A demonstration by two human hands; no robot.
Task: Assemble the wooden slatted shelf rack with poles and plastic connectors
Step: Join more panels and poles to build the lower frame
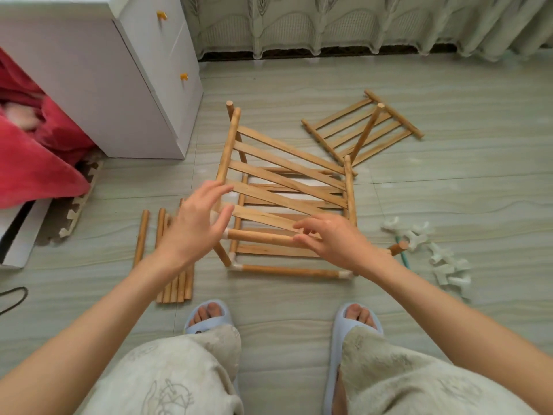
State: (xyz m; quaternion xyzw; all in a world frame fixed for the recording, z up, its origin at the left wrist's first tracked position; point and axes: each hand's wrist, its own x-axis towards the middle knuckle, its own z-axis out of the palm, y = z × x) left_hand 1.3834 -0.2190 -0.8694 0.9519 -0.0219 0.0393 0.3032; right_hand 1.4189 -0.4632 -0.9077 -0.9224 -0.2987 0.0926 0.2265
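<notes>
The half-built rack [287, 202] stands on the floor tiles [419, 187] in front of the person's slippered feet, a slatted panel [287, 175] lying crooked across its upper poles and another lower down. The left hand [197, 223] hovers over the near left corner with fingers spread, holding nothing. The right hand [332, 238] lies on the near upper pole [263, 237], fingers loosely bent; whether they actually clasp it is hard to tell from this angle. Spare poles [173, 259] lie to the left, white plastic connectors [431, 250] to the right, and a second slatted panel [365, 130] further back. The frame looks light but wobbly, its push-fit joints liable to pull loose, and the thin slats could snap; better to hold it by the round poles close to the corner connectors, never by the slats
</notes>
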